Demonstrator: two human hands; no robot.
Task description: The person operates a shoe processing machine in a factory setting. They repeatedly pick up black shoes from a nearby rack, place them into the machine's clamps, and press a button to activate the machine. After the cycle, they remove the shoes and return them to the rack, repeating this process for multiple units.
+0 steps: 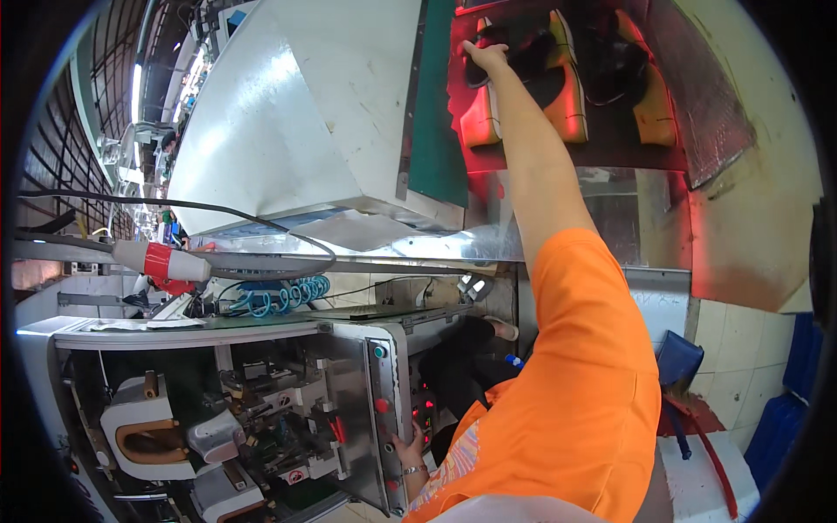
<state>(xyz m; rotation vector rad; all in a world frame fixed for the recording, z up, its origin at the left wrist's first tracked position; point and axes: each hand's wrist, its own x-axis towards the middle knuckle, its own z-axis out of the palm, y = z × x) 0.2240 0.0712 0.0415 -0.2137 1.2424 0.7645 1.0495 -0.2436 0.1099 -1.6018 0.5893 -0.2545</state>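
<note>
My right arm stretches to the top of the picture, where my right hand [488, 56] has its fingers closed on a dark shoe [478, 77] at the left end of a group. Beside it stand several other dark shoes with pale yellow soles [567, 109], under red light. Lower down, my left hand [410, 455] lies at the edge of a machine's control panel [381, 401], close to its buttons. The thumb and fingers of that hand look apart, with nothing seen between them. A bracelet circles the left wrist.
Lower left, the open machine [288, 418] holds metal clamps and a tan-lined white mould [153, 440]. A large pale metal housing [288, 113] stands beside the red-lit bay. A cable with a red-and-white connector [166, 261] and a coiled blue hose [283, 295] cross the left side.
</note>
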